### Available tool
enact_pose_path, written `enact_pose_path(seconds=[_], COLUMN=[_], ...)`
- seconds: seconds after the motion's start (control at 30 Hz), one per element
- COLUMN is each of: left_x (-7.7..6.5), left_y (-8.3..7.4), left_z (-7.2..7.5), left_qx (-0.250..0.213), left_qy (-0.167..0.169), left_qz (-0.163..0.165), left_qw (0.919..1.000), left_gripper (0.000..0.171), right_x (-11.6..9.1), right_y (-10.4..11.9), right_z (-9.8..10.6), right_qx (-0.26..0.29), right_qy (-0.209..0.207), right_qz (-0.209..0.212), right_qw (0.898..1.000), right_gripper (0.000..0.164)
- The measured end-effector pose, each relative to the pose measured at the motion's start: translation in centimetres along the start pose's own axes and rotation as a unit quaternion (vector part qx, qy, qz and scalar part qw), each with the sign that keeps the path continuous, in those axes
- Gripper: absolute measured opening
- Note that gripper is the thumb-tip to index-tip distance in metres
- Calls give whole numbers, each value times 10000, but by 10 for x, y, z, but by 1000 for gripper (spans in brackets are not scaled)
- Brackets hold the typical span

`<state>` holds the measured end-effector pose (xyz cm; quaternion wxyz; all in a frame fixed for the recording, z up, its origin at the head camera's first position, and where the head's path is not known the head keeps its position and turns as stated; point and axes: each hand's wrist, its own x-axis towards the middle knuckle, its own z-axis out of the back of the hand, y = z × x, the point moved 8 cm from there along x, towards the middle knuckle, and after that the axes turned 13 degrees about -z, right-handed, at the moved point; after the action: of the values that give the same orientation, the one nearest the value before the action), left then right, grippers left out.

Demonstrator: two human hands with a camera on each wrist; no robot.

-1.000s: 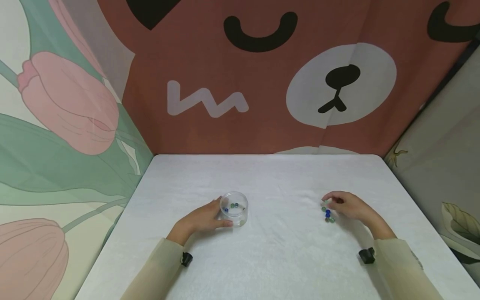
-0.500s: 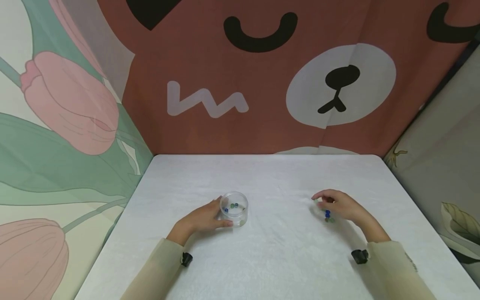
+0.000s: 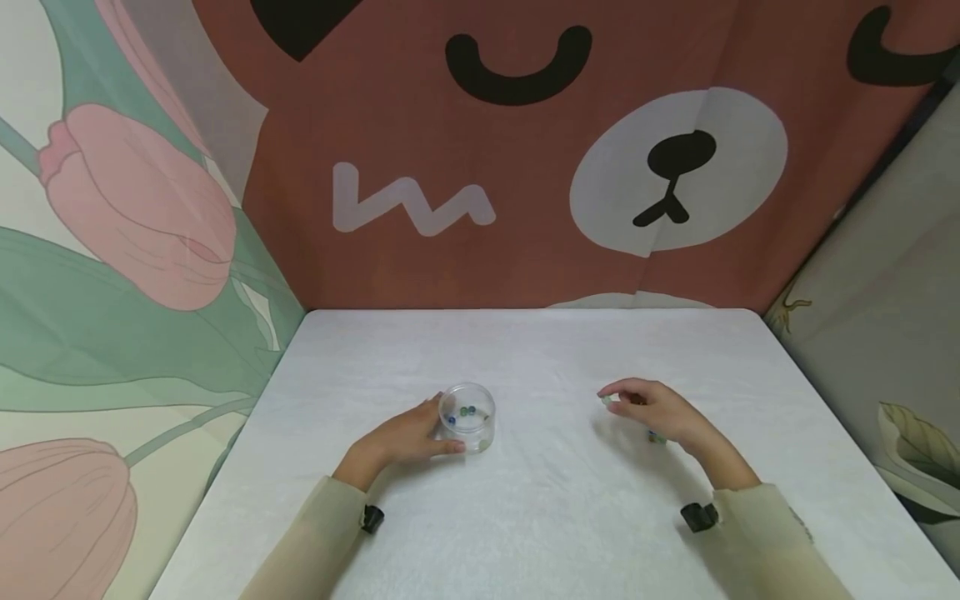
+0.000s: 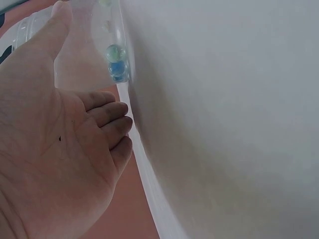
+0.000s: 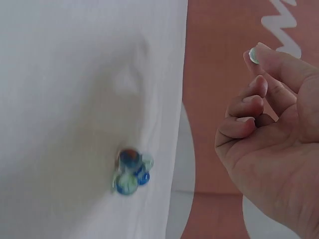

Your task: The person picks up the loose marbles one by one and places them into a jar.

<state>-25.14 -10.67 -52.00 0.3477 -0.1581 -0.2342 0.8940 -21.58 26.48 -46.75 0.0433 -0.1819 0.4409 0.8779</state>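
Note:
My left hand holds a clear round plastic jar from its left side, thumb at the near side and fingers behind. The jar stands upright, its mouth uncovered, with several green and blue marbles at its bottom; they also show through the wall in the left wrist view. My right hand pinches a pale green glass marble between thumb and index fingertip, raised above the table. The other fingers are curled in. Below and behind that hand lies a small cluster of marbles, partly hidden by the hand in the head view.
A white cloth covers the table. Behind it hangs a reddish-brown printed curtain, with a tulip-patterned cloth on the left and a pale one on the right. Each wrist carries a small black camera.
My right hand has lifted the pale green marble off the cluster and moved left with it, toward the jar. My left hand and the jar have stayed put.

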Motion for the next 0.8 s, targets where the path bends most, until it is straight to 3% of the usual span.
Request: enact_pose_path(seconds=[0.8], left_x=[-1], left_y=[-1], left_z=[1], left_qx=[-63], left_qy=[10], left_qz=[-9], left_qw=[10000], left_gripper=[111], right_x=[9], right_y=[48], right_z=[-47], right_qx=[127], right_qy=[88], right_qz=[566], right_qw=[9983], right_gripper=[28])
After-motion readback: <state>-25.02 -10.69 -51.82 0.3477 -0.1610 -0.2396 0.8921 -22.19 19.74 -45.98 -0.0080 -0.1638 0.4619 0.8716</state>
